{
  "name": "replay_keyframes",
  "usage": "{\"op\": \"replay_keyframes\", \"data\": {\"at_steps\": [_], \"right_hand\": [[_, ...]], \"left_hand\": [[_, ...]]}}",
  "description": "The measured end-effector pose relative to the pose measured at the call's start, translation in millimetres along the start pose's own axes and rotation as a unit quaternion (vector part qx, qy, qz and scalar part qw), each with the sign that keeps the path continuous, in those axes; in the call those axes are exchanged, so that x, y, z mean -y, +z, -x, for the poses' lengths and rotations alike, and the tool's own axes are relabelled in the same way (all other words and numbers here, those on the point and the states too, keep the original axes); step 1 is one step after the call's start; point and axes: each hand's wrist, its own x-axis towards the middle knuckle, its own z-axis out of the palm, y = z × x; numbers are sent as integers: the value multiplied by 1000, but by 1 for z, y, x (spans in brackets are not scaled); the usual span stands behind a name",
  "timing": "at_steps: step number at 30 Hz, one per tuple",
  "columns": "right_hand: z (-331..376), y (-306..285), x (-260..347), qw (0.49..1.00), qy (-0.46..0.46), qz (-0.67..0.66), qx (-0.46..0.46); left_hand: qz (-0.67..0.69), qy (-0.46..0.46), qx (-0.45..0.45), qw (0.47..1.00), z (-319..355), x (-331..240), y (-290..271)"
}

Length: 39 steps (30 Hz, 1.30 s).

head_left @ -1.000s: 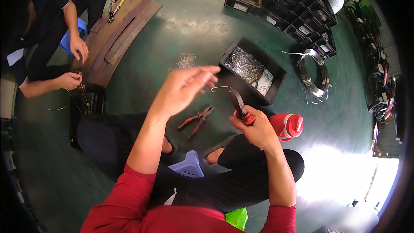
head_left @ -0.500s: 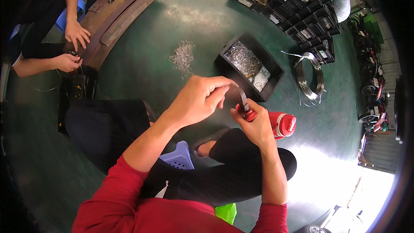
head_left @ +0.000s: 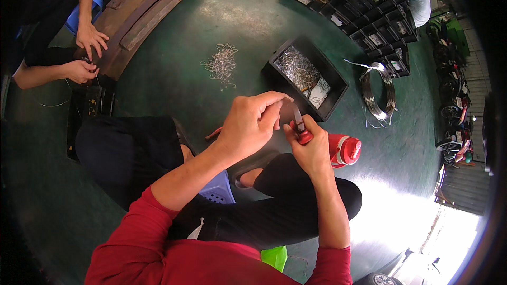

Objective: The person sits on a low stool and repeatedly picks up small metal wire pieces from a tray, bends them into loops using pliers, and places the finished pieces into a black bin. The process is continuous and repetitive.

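Observation:
My right hand [head_left: 312, 148] is closed around the red handles of a pair of pliers [head_left: 299, 125], with the metal jaws pointing up and away from me. Just left of the jaws, my left hand [head_left: 249, 126] is in a pinch, its thumb and forefinger close to the tool's tip. Whatever lies between those fingers is too small to make out. Beyond my hands stands a black crate [head_left: 337, 96] holding many bent wire pieces [head_left: 299, 67]. A loose pile of small wire hooks [head_left: 221, 65] lies on the green floor.
Right of the crate lies a coil of wire [head_left: 364, 92]. A red jug [head_left: 347, 151] stands by my right hand, and a red handle [head_left: 214, 133] shows beside my left forearm. At left, a co-worker's hands [head_left: 80, 72] work near a rusty beam [head_left: 142, 18]. Black crates [head_left: 364, 0] are stacked behind.
The view has shifted slightly. My left hand has tilted a little and the pliers stand more upright. The red handle beside my left forearm has come into sight.

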Motion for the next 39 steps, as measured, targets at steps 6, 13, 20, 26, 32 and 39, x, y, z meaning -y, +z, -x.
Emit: {"op": "replay_keyframes", "data": {"at_steps": [6,13,20,26,32,39], "right_hand": [[-2,6,-6,999,-16,10,-28],[-2,6,-12,998,-14,54,-37],[-1,-30,-21,995,78,-8,57],[7,-69,-37,946,141,285,59],[14,-78,-48,948,185,256,43],[17,-80,-48,953,145,262,40]], "left_hand": [[14,-16,-22,1000,2,1,6],[20,-52,8,998,-1,7,5],[-15,-24,68,997,-15,13,7],[-55,-15,41,998,-92,53,42],[-240,14,44,970,-218,98,69],[-400,-68,-13,914,-175,250,-45]]}}
